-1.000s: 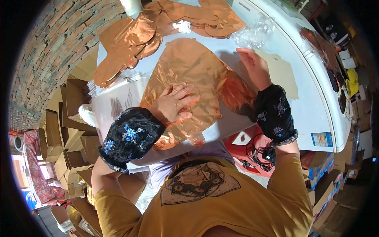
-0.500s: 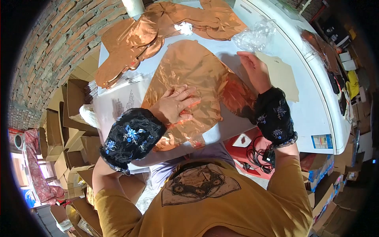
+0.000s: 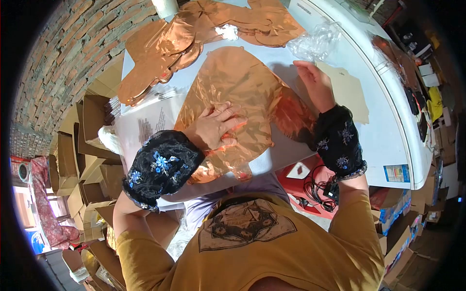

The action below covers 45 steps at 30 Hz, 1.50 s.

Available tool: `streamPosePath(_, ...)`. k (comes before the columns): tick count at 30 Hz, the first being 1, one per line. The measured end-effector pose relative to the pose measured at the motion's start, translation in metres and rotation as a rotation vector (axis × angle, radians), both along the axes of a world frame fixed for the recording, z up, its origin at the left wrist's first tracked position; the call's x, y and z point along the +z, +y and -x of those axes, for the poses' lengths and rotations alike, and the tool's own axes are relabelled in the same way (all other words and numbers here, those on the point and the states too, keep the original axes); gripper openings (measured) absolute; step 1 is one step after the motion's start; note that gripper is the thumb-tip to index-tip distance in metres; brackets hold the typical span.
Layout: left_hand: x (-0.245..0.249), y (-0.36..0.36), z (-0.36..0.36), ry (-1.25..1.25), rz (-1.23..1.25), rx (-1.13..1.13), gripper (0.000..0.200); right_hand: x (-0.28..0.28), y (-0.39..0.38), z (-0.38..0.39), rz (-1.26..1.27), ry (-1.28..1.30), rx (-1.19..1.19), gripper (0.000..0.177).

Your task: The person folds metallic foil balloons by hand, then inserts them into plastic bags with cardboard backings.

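Observation:
A flat, shiny copper-coloured foil balloon (image 3: 238, 77) lies on the white table, its surface creased. My left hand (image 3: 216, 126) rests palm down on its lower middle, fingers slightly spread. At the balloon's right side, my right hand (image 3: 315, 85) is turned on edge with the fingers stretched out, holding nothing that I can see. Below that hand, a reddish, shaded part of the foil (image 3: 291, 114) reaches toward my right sleeve, which hides its end.
More copper foil balloons (image 3: 160, 58) are piled along the back and left. Clear plastic bags (image 3: 150, 116) lie at left, crumpled clear plastic (image 3: 315, 41) and beige sheets (image 3: 344, 92) at right. Cardboard boxes (image 3: 92, 126) stand left; a white freezer-like appliance (image 3: 388, 121) stands right.

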<state>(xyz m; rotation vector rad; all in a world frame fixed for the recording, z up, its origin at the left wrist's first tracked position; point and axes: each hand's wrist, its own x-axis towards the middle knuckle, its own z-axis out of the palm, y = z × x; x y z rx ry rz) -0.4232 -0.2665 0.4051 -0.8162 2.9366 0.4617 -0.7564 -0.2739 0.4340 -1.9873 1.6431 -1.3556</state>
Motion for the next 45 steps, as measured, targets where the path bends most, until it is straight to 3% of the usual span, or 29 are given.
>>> streamPosePath(10, -0.004, 0.000, -0.001, 0.028, 0.038, -0.007, 0.062, 0.005, 0.000, -0.002, -0.050, -0.038, 0.007, 0.023)
streamPosePath(16, -0.002, 0.001, 0.000, 0.012, 0.018, -0.002, 0.063, -0.003, -0.012, 0.004, 0.080, 0.037, 0.062, 0.023)
streamPosePath(20, 0.013, 0.005, -0.001, 0.077, 0.046, -0.013, 0.064, 0.002, -0.023, 0.005, -0.003, -0.031, 0.049, 0.023)
streamPosePath(25, 0.024, 0.009, -0.004, 0.074, 0.145, 0.010, 0.061, 0.028, -0.071, 0.000, -0.020, -0.002, -0.005, 0.027)
streamPosePath(26, 0.027, 0.012, -0.004, 0.087, 0.148, 0.022, 0.060, 0.023, -0.095, 0.006, 0.085, 0.118, 0.020, 0.029)
streamPosePath(29, 0.039, 0.022, -0.004, 0.139, 0.164, 0.066, 0.058, 0.016, -0.174, 0.015, -0.062, 0.663, -0.141, 0.033)
streamPosePath(31, 0.045, 0.026, -0.003, 0.184, 0.156, 0.097, 0.057, 0.015, -0.206, 0.011, -0.311, 0.758, -0.234, 0.043)
streamPosePath(33, 0.052, 0.033, -0.007, 0.198, 0.137, 0.167, 0.052, -0.001, -0.218, 0.018, -0.310, 0.558, -0.198, 0.053)
streamPosePath(34, 0.057, 0.037, -0.010, 0.200, 0.159, 0.198, 0.052, 0.004, -0.218, 0.018, -0.464, 0.335, -0.143, 0.055)
streamPosePath(36, 0.067, 0.043, -0.017, 0.209, 0.176, 0.249, 0.051, -0.007, -0.232, 0.047, -0.516, 0.426, 0.095, 0.063)
streamPosePath(40, 0.069, 0.045, -0.032, 0.229, 0.184, 0.328, 0.048, -0.009, -0.239, 0.048, -0.272, 0.838, -0.171, 0.054)
streamPosePath(43, 0.068, 0.041, -0.033, 0.235, 0.200, 0.355, 0.047, -0.023, -0.268, 0.068, -0.508, 0.589, -0.025, 0.044)
streamPosePath(45, 0.067, 0.037, -0.032, 0.226, 0.206, 0.362, 0.046, -0.042, -0.300, 0.084, -0.559, 0.584, -0.005, 0.037)
